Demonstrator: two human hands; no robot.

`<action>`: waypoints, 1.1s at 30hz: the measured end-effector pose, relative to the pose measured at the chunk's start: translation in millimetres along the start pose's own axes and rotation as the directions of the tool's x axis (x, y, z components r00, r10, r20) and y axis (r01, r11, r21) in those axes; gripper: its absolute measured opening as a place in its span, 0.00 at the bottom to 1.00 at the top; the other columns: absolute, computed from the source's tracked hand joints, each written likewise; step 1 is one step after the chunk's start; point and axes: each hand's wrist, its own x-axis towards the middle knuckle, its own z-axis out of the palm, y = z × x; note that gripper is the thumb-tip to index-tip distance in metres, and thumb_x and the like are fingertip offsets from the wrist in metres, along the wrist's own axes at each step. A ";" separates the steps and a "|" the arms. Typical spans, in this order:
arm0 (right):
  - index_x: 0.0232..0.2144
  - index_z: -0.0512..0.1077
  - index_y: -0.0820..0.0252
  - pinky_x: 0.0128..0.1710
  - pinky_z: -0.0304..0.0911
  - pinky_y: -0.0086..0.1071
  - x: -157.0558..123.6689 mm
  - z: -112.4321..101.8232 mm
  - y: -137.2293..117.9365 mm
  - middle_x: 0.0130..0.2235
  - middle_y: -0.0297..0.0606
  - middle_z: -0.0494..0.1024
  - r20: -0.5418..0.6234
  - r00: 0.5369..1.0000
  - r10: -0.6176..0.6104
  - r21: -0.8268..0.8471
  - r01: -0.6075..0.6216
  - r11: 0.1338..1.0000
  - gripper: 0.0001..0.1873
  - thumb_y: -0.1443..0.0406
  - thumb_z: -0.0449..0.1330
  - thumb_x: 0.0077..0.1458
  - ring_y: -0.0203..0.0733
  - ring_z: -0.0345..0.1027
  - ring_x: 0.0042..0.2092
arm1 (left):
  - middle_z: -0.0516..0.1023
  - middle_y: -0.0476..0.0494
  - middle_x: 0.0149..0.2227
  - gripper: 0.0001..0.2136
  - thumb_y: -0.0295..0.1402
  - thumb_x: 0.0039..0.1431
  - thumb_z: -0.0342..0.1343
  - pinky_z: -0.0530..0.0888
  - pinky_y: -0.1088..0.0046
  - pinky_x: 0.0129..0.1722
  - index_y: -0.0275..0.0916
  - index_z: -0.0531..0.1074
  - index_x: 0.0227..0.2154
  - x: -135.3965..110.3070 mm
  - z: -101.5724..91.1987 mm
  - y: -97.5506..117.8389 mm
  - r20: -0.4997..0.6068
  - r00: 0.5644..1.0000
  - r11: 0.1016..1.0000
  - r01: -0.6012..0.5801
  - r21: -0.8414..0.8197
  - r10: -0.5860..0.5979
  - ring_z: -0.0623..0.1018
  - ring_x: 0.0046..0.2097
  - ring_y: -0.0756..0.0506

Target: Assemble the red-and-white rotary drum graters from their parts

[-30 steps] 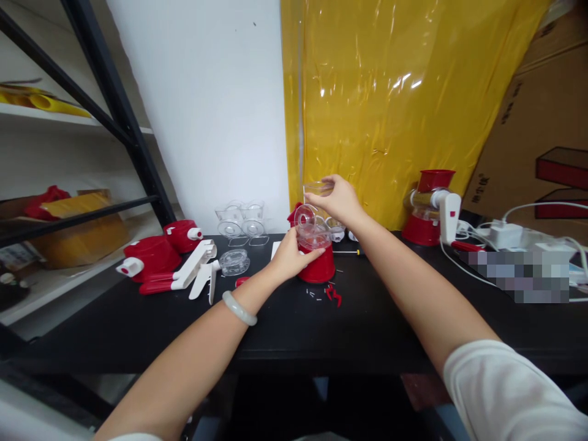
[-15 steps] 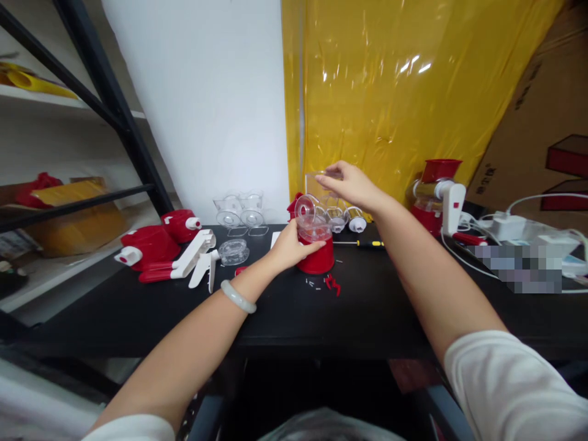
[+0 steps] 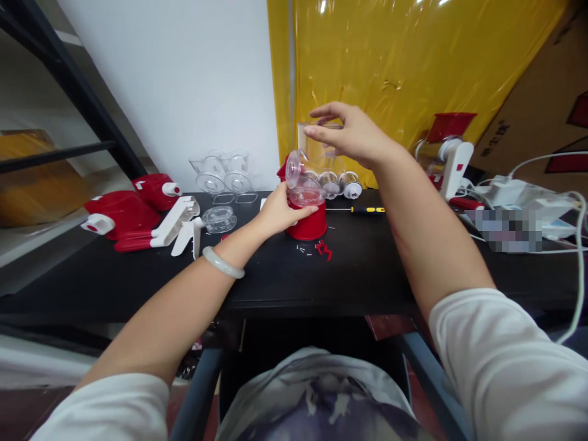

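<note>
Count for your bench, left to right.

Far left:
- 2 red housings (image 3: 117,214) (image 3: 154,190)
- 2 white handles (image 3: 179,215) (image 3: 182,239)
- 2 clear funnels (image 3: 210,174) (image 3: 237,174)
- 1 clear disc (image 3: 219,218)

Centre:
- your 2 hands, left hand (image 3: 275,214) and right hand (image 3: 353,131)
- 1 red base (image 3: 313,228)
- 1 clear cup (image 3: 312,153)
- 2 small drums (image 3: 329,182) (image 3: 351,185)

Right:
- 1 screwdriver (image 3: 367,209)
- 1 assembled grinder (image 3: 448,156)

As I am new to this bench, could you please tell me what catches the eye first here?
The glossy yellow plastic sheet behind the black table stands out most. In front of it, the left hand grips a red base with a clear top, while the right hand holds a clear cup raised above it. Loose red and white parts lie at the table's left.
</note>
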 end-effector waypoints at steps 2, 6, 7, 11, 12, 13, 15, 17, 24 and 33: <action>0.40 0.73 0.56 0.46 0.67 0.44 1.6 6.4 0.0 0.44 0.43 0.73 -0.087 0.994 -0.060 -0.125 0.048 0.991 0.27 0.44 0.64 0.45 0.52 0.68 0.49 | 0.74 0.35 0.50 0.32 0.39 0.42 0.69 0.68 0.53 0.55 0.36 0.66 0.50 0.0 -0.3 0.4 0.000 1.000 0.999 -0.003 -0.036 0.003 0.73 0.54 0.36; 0.37 0.74 0.59 0.49 0.63 0.49 1.1 12.7 -3.1 0.41 0.43 0.71 -0.156 0.981 -0.120 -0.318 0.065 0.946 0.31 0.39 0.58 0.48 0.53 0.69 0.46 | 0.74 0.34 0.51 0.34 0.37 0.42 0.69 0.67 0.53 0.56 0.36 0.64 0.53 0.2 -0.2 -0.8 0.003 1.000 0.996 -0.017 -0.085 0.017 0.72 0.55 0.36; 0.37 0.74 0.60 0.49 0.62 0.50 0.4 12.0 -4.6 0.40 0.43 0.71 -0.153 0.980 -0.128 -0.347 0.068 0.935 0.31 0.39 0.54 0.51 0.53 0.69 0.46 | 0.73 0.34 0.52 0.34 0.37 0.42 0.69 0.67 0.52 0.56 0.36 0.64 0.53 0.3 -0.1 -1.4 0.003 1.000 0.996 -0.020 -0.086 0.020 0.72 0.55 0.36; 0.30 0.73 0.60 0.48 0.61 0.50 -3.5 1.2 -13.7 0.33 0.43 0.72 -0.017 0.987 -0.159 -0.457 0.133 0.879 0.30 0.44 0.43 0.61 0.54 0.66 0.47 | 0.72 0.32 0.53 0.36 0.40 0.42 0.69 0.68 0.53 0.55 0.36 0.62 0.54 1.4 -0.3 -4.7 0.016 1.000 0.998 -0.025 -0.059 0.026 0.73 0.54 0.36; 0.28 0.73 0.60 0.47 0.61 0.50 -4.7 -2.4 -16.5 0.31 0.44 0.72 0.035 0.987 -0.154 -0.484 0.152 0.862 0.30 0.46 0.43 0.62 0.55 0.66 0.47 | 0.72 0.32 0.54 0.36 0.41 0.42 0.69 0.68 0.53 0.55 0.36 0.62 0.54 1.8 -0.5 -5.4 0.022 0.999 0.999 -0.025 -0.046 0.026 0.73 0.54 0.36; 0.28 0.73 0.60 0.47 0.61 0.50 -5.9 -5.7 -19.2 0.31 0.44 0.73 0.079 0.986 -0.147 -0.508 0.166 0.845 0.29 0.46 0.43 0.62 0.56 0.65 0.47 | 0.72 0.32 0.54 0.37 0.42 0.42 0.68 0.68 0.53 0.55 0.35 0.62 0.54 2.2 -0.9 -5.9 0.028 0.999 0.999 -0.025 -0.033 0.026 0.73 0.54 0.37; 0.28 0.73 0.60 0.46 0.61 0.49 -8.3 -11.2 -24.0 0.31 0.44 0.74 0.117 0.984 -0.135 -0.538 0.177 0.824 0.29 0.47 0.44 0.62 0.55 0.65 0.47 | 0.72 0.32 0.53 0.38 0.43 0.42 0.69 0.68 0.53 0.55 0.35 0.61 0.54 2.9 -1.7 -6.4 0.036 0.999 1.000 -0.020 -0.019 0.021 0.74 0.54 0.37; 0.31 0.75 0.61 0.45 0.61 0.47 -10.2 -14.2 -27.6 0.32 0.45 0.75 0.114 0.985 -0.127 -0.558 0.169 0.813 0.28 0.47 0.45 0.61 0.55 0.66 0.47 | 0.72 0.32 0.52 0.38 0.42 0.41 0.69 0.68 0.53 0.55 0.36 0.61 0.54 3.3 -2.6 -6.4 0.040 0.999 0.999 -0.018 -0.030 0.019 0.73 0.54 0.37; 0.39 0.74 0.64 0.45 0.61 0.45 -13.0 -12.2 -34.7 0.41 0.50 0.75 0.032 0.998 -0.060 -0.619 0.067 0.783 0.32 0.42 0.49 0.56 0.56 0.68 0.47 | 0.71 0.33 0.54 0.37 0.40 0.39 0.70 0.66 0.52 0.57 0.38 0.62 0.53 1.5 -3.3 -5.5 0.018 1.000 0.998 -0.012 -0.068 0.013 0.71 0.56 0.35; 0.39 0.71 0.64 0.46 0.64 0.47 -10.5 21.5 -33.8 0.39 0.53 0.74 -0.156 0.970 -0.185 -0.551 0.070 0.832 0.32 0.41 0.51 0.54 0.63 0.66 0.52 | 0.73 0.34 0.52 0.38 0.41 0.39 0.70 0.68 0.52 0.55 0.38 0.60 0.54 -4.2 2.2 6.5 -0.019 1.000 0.998 0.005 -0.062 -0.007 0.73 0.54 0.35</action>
